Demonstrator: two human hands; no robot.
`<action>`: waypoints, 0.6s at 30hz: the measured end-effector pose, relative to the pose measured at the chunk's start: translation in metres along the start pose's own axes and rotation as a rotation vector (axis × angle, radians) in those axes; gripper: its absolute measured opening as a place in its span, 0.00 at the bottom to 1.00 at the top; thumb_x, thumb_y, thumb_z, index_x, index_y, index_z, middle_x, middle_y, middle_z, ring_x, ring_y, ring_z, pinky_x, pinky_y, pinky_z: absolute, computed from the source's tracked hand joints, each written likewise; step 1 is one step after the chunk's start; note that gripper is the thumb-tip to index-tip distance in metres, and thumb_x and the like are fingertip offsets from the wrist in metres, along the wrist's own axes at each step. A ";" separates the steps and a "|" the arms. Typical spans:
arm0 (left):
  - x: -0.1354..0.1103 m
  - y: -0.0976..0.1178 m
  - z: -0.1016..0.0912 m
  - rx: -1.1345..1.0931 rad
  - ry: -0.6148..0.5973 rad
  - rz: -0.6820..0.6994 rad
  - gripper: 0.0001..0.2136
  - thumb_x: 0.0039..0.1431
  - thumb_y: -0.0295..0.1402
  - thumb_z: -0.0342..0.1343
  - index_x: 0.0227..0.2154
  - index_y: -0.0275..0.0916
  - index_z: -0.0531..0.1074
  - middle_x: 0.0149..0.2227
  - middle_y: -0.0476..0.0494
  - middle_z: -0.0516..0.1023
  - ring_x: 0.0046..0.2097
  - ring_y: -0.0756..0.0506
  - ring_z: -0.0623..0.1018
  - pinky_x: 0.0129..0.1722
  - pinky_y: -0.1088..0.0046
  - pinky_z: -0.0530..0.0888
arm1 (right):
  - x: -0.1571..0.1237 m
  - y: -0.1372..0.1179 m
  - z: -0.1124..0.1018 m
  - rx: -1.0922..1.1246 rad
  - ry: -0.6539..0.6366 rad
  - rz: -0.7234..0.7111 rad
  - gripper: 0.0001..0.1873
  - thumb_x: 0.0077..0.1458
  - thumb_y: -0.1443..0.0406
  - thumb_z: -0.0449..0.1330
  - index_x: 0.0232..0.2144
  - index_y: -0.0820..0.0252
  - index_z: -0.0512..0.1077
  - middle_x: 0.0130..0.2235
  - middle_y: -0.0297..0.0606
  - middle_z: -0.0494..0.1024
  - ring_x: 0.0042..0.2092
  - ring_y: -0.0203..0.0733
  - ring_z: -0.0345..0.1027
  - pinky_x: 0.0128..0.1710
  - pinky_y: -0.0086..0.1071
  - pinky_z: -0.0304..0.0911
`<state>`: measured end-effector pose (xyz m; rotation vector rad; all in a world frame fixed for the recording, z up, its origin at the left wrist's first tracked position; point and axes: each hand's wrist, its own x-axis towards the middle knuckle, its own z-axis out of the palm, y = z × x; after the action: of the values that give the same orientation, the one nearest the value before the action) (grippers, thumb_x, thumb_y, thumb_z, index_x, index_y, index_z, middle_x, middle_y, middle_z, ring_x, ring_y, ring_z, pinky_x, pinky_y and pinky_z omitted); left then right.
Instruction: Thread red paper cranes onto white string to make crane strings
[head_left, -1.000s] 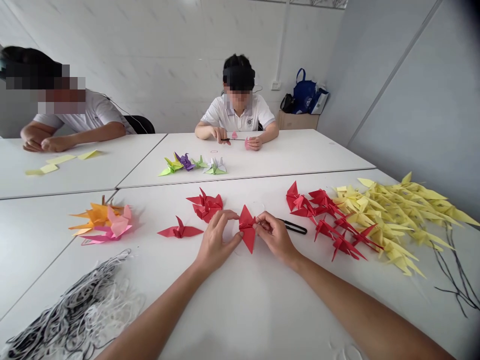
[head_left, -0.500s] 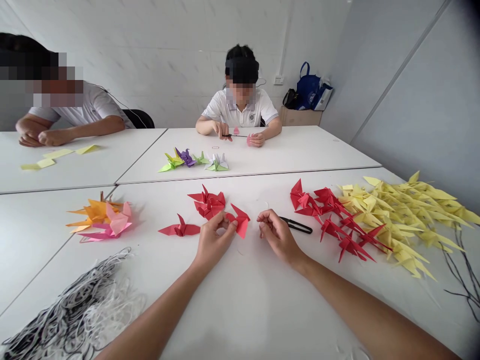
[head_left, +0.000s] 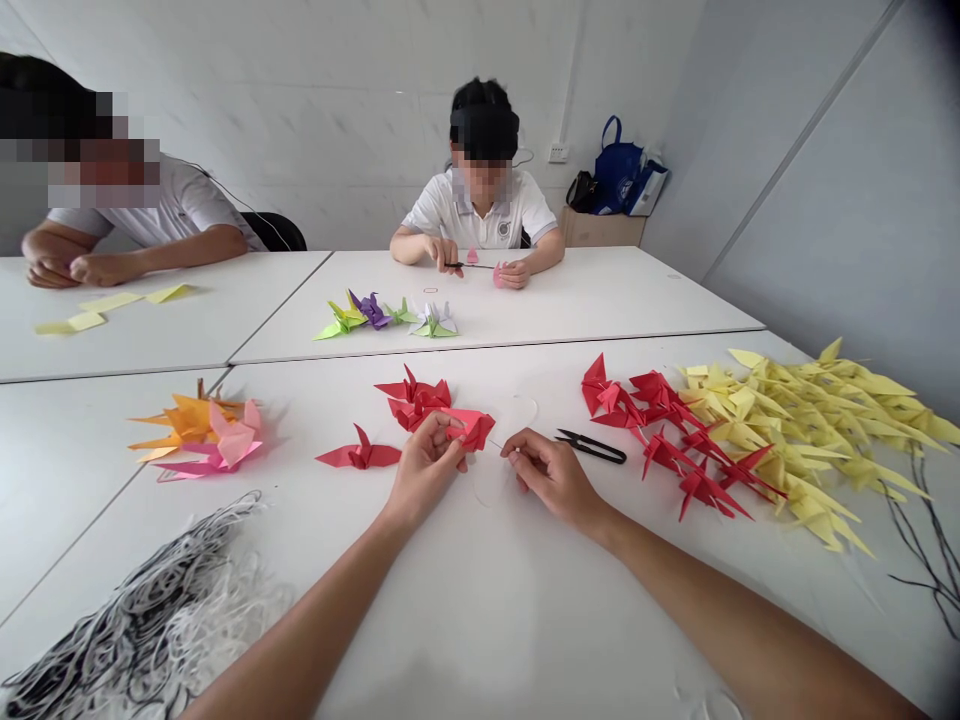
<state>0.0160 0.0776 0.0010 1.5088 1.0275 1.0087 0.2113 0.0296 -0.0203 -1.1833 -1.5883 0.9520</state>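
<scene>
My left hand [head_left: 431, 465] pinches a red paper crane [head_left: 474, 428] above the white table. Close on its right, my right hand [head_left: 551, 475] has thumb and forefinger pressed together on a thin, straight needle [head_left: 496, 444], which points at the crane. Fine white thread [head_left: 534, 403] curves out near the fingers, and its full path is hard to follow. Behind my left hand sit more red cranes [head_left: 412, 397], with a single red crane [head_left: 361, 455] off to the left. Black thread snips [head_left: 592, 446] lie just beyond my right hand.
Strung red cranes [head_left: 694, 460] and a yellow crane pile [head_left: 802, 430] occupy the right side. Orange and pink cranes [head_left: 202, 430] lie left, above tangled black-and-white cords [head_left: 150, 610]. Across the table, one person [head_left: 480, 205] holds scissors and pink paper; another [head_left: 172, 210] sits far left.
The crane in my left hand has turned and risen slightly. My right hand has come a little closer to it, with the needle now showing at its fingertips.
</scene>
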 end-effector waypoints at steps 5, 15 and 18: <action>0.000 0.002 0.001 0.000 -0.010 -0.012 0.04 0.59 0.33 0.55 0.32 0.42 0.65 0.25 0.52 0.70 0.27 0.51 0.70 0.30 0.74 0.68 | 0.000 0.000 0.000 0.011 0.018 -0.007 0.09 0.63 0.60 0.53 0.35 0.56 0.71 0.21 0.28 0.64 0.23 0.36 0.63 0.25 0.29 0.57; -0.001 0.003 0.001 0.012 -0.035 -0.038 0.04 0.58 0.34 0.55 0.33 0.42 0.66 0.24 0.53 0.69 0.28 0.50 0.70 0.31 0.74 0.67 | -0.001 -0.001 0.000 0.000 0.021 -0.006 0.09 0.63 0.61 0.53 0.35 0.56 0.71 0.21 0.28 0.65 0.23 0.36 0.64 0.25 0.29 0.57; -0.001 0.003 0.000 0.010 -0.031 -0.045 0.04 0.58 0.32 0.55 0.33 0.42 0.66 0.25 0.52 0.70 0.28 0.50 0.69 0.32 0.74 0.66 | -0.001 -0.002 -0.001 -0.004 0.024 -0.004 0.08 0.63 0.62 0.53 0.35 0.56 0.71 0.21 0.28 0.64 0.23 0.35 0.64 0.25 0.28 0.58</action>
<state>0.0163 0.0765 0.0038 1.4986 1.0415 0.9474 0.2114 0.0285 -0.0183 -1.1896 -1.5733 0.9291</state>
